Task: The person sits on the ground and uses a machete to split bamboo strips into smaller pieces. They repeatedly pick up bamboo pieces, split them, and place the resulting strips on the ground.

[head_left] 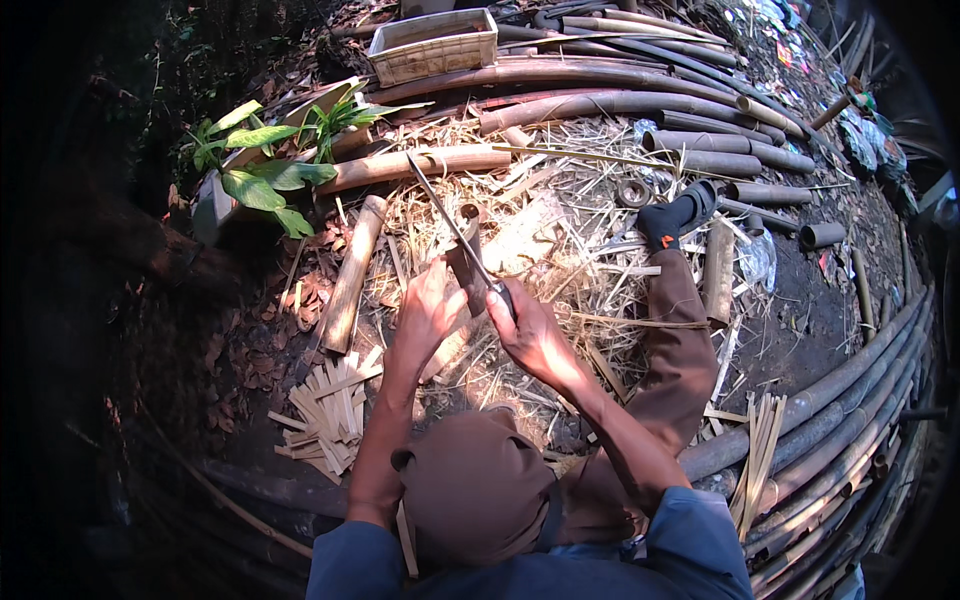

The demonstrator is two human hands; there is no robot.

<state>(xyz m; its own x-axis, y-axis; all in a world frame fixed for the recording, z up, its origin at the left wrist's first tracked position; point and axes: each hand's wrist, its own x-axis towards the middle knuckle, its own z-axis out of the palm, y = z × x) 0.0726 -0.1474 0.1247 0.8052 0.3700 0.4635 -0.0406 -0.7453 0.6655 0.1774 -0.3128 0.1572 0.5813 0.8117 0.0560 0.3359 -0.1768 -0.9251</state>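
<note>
My right hand (pixel 528 332) is closed round the dark handle of a long, slim-bladed knife (pixel 440 205). Its narrow metal blade slants up and to the left, away from me. Close by, my left hand (pixel 428 305) grips a short dark brown piece (pixel 466 272) that looks like split bamboo. The blade crosses over or against this piece; whether they touch, I cannot tell. Just beyond stands the round open end of a small bamboo tube (pixel 469 212). Below my left hand, pale split bamboo strips (pixel 330 412) lie in a loose pile beside my left forearm.
Bamboo shavings (pixel 590 225) litter the ground. A bamboo log (pixel 356 272) lies at left, near a leafy plant (pixel 270 180). Long poles (pixel 600 72) and a pale plastic crate (pixel 433 48) are at the back. More poles (pixel 850 400) curve along the right. My right leg (pixel 680 340) stretches forward.
</note>
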